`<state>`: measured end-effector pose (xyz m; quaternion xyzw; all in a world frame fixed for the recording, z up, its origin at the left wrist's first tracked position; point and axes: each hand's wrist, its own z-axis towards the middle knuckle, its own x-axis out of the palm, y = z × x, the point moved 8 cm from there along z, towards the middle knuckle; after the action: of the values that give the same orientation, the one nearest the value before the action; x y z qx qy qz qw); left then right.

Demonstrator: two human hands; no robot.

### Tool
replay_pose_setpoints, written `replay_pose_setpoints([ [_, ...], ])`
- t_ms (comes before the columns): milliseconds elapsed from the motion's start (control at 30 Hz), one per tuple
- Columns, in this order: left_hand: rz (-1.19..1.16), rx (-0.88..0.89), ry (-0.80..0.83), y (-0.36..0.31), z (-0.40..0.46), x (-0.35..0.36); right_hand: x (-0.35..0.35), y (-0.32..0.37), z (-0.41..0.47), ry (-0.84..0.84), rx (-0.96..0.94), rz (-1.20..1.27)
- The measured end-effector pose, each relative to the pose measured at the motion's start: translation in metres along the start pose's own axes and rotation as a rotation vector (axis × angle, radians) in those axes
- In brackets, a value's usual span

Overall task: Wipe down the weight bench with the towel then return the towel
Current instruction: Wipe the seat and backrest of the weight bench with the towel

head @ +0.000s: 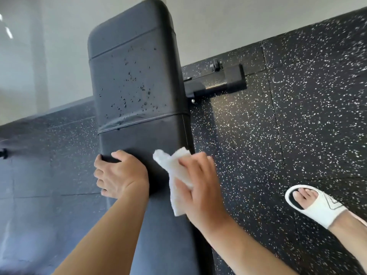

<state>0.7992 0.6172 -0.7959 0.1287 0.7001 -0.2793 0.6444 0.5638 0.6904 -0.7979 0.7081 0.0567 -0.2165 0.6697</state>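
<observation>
Overhead, right hand [198, 187] clutching crumpled white towel [174, 175] on smooth droplet-speckled black bench [135, 80].

Bare forearms, no sleeves; right foot in white slide sandal [319, 207] with dark line marking

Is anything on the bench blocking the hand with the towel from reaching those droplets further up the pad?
Nothing visible does. The right hand holds the towel on the bench pad, and the pad between it and the droplets is bare. The left hand grips the pad's left edge, off to the side.
</observation>
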Motion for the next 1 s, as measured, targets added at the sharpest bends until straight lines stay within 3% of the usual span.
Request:
replay_pose_setpoints([
  [167, 0.017, 0.000, -0.008, 0.000, 0.002, 0.001, -0.008, -0.008, -0.059, 0.001, -0.006, 0.130],
  [300, 0.024, 0.010, -0.016, 0.000, 0.003, 0.002, -0.009, -0.017, -0.007, -0.009, -0.017, 0.171],
  [500, 0.012, 0.012, -0.010, -0.001, 0.000, 0.001, -0.011, -0.020, 0.099, -0.211, 0.132, 0.207],
  [633, 0.022, 0.006, 0.002, -0.001, 0.000, 0.001, -0.011, -0.011, 0.062, -0.203, 0.148, 0.220],
  [833, 0.020, -0.003, 0.016, 0.000, 0.000, 0.002, -0.005, -0.017, -0.054, -0.041, 0.199, 0.224],
  [1000, 0.023, -0.002, 0.003, -0.001, 0.000, 0.001, -0.005, -0.017, -0.053, 0.030, 0.100, 0.134],
])
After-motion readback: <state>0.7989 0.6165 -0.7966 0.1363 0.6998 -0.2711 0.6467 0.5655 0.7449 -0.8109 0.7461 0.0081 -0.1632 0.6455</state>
